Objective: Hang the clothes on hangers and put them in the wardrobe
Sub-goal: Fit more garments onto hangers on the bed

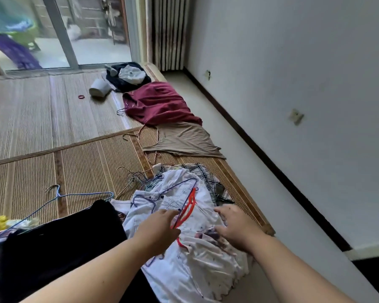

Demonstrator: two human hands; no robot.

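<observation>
A white patterned shirt point(184, 259) lies crumpled on the woven mat point(53, 127) at the near right. On top of it rest a red hanger point(187, 209) and a blue wire hanger point(162, 193). My left hand point(160, 230) grips the lower end of the red hanger. My right hand point(234, 226) lies spread on the shirt, fingers fairly straight. A maroon garment point(158, 103) and a tan garment point(184, 141) lie farther back, each with a hanger in it. No wardrobe is in view.
A black garment point(53, 248) lies at the near left, with another blue wire hanger point(74, 196) beside it. Loose wire hangers point(136, 178) sit mid-mat. A plaid cloth point(208, 180), a white cup point(100, 87) and a dark pile point(127, 76) lie along the right. A white wall point(293, 84) and glass door point(74, 29) bound the room.
</observation>
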